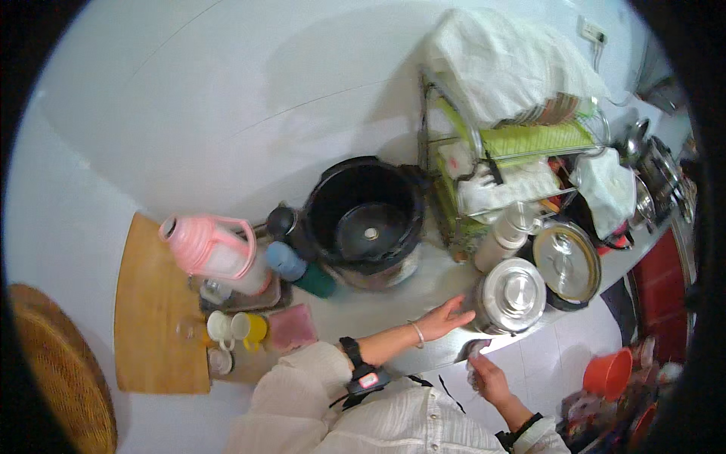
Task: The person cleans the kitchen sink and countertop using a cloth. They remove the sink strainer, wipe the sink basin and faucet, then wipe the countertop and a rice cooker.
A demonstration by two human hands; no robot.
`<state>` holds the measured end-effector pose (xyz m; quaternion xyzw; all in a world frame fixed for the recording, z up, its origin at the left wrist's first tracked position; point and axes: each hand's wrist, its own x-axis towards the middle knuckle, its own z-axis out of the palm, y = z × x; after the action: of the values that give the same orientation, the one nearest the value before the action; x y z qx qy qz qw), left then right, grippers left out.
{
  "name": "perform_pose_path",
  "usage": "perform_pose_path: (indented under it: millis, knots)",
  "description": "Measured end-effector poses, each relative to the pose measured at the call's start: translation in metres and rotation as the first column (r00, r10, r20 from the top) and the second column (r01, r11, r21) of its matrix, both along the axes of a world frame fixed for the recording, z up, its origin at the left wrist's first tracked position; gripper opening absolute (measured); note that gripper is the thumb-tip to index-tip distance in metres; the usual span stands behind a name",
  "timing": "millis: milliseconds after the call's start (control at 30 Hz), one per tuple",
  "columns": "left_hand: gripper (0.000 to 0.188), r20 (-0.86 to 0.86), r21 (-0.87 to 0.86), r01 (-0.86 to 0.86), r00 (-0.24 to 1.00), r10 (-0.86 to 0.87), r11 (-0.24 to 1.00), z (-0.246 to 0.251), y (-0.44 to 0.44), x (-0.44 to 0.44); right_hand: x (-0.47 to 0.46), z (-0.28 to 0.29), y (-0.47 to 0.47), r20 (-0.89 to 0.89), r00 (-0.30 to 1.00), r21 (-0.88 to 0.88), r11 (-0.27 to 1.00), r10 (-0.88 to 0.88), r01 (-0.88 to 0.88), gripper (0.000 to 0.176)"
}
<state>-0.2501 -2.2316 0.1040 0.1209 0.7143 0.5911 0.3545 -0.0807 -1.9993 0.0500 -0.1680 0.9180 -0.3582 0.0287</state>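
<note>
My left hand (448,319) reaches over the metal countertop (363,312) with its fingers apart, beside a lidded stainless-steel pot (512,296). Whether its fingertips touch the pot is hard to tell. Just below, at the counter's front edge, my right hand (489,379) pinches a crumpled cloth (474,350). Behind the pot stands a pale bottle (502,241), and to its right lies a round glass lid (567,262) with a metal rim. Further left, an electric pressure cooker (366,227) stands without a lid and without an inner pot.
A two-tier dish rack (539,139), partly under a white cloth (505,62), stands at the back. Toward the left are a pink jug (218,252), a white mug (219,326), a yellow mug (256,328), a pink box (292,327) and a wooden board (156,318). A red bucket (608,374) is lower right.
</note>
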Motion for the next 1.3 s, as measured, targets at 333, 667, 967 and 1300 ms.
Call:
perform_pose_path:
  millis: [333, 667, 967, 1300]
  knots:
    - [0.095, 0.026, -0.184, -0.852, 0.495, 0.869, 0.491, -0.017, -0.254, 0.045, -0.056, 0.018, -0.076, 0.269, 0.95, -0.108, 0.985, 0.156, -0.131, 0.04]
    - [0.1, -0.657, 0.052, -0.898, 0.3, 0.691, 0.438, -0.017, -0.299, -0.015, -0.071, 0.034, -0.12, 0.384, 0.923, 0.0, 1.0, 0.007, -0.008, 0.039]
    - [0.093, -0.571, 0.122, -0.842, 0.373, 0.731, 0.525, -0.004, -0.363, 0.029, -0.063, 0.034, -0.148, 0.269, 0.963, 0.074, 0.996, 0.03, -0.052, 0.042]
    - [0.095, -0.553, 0.117, -0.777, 0.466, 0.691, 0.618, -0.011, -0.388, 0.003, -0.102, 0.061, -0.167, 0.322, 0.934, -0.207, 0.952, -0.153, 0.227, 0.039]
